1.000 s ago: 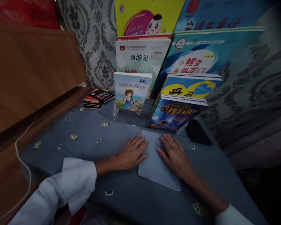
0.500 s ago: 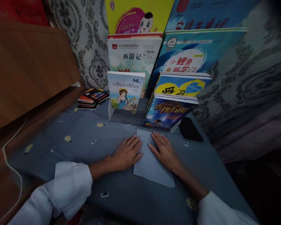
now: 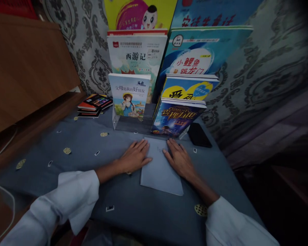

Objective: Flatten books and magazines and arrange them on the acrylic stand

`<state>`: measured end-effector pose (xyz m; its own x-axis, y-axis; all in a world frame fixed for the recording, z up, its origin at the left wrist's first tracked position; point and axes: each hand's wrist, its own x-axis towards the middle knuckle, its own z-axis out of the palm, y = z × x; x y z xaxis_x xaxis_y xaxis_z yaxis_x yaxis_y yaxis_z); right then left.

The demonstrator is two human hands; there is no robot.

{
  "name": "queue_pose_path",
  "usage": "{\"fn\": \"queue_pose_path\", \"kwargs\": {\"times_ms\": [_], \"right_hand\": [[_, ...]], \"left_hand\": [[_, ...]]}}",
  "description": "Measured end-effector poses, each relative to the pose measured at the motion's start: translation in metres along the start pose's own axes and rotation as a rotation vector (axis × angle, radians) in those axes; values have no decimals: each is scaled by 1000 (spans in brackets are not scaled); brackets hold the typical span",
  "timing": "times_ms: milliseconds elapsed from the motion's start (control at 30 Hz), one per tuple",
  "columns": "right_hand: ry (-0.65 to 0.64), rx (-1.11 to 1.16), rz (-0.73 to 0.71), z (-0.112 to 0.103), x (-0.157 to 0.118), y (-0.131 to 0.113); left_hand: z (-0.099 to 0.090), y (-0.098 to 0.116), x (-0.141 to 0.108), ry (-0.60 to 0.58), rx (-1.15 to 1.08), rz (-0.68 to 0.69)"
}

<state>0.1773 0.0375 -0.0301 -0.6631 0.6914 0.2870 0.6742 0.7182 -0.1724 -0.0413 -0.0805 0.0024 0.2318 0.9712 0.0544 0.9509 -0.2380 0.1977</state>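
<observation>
A plain pale booklet (image 3: pixel 160 176) lies flat on the blue-grey cloth, with faint small print near its upper part. My left hand (image 3: pixel 136 156) rests flat along the booklet's left edge, its fingertips and thumb over the border. On the opposite side, my right hand (image 3: pixel 179 159) lies palm down with fingers stretched across the right edge. Neither hand grips anything. Just beyond them stands a clear book rack (image 3: pixel 133 125), carrying a white book with a drawn girl (image 3: pixel 129 97) and a dark blue book (image 3: pixel 176 118).
Taller books, including a white one (image 3: pixel 136 51) and a teal one (image 3: pixel 207 44), rise behind. A black phone (image 3: pixel 199 135) lies right of the rack. Several small books (image 3: pixel 92 106) are stacked to its left. A wooden cabinet (image 3: pixel 28 65) and a white cable (image 3: pixel 5 191) are farther left.
The view has shifted, so the scene sits farther left and higher. My right hand has slid slightly right on the booklet, uncovering more of the small print. My left hand remains at the left edge.
</observation>
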Motion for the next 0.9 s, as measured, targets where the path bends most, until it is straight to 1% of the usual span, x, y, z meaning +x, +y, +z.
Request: {"fn": "queue_pose_path", "kwargs": {"times_ms": [100,200,367,500,600,700,800,900], "right_hand": [[10,5,7,0,0,-1],[15,11,4,2,-1,0],[37,14,7,5,-3,0],[14,-11,29,2,-9,-6],[6,-24,31,0,-18,-11],[35,-27,23,2,-30,-17],[58,-18,0,4,-46,-23],[48,-16,-16,3,-61,-32]], "left_hand": [[-1,-5,15,19,-13,-29],[-1,-5,23,42,-28,-50],[2,-2,23,53,-22,-60],[4,-2,23,70,-14,-67],[4,-3,23,71,-3,-63],[2,-2,22,83,-6,-74],[1,1,20,99,0,-119],[-1,4,19,95,11,-161]]}}
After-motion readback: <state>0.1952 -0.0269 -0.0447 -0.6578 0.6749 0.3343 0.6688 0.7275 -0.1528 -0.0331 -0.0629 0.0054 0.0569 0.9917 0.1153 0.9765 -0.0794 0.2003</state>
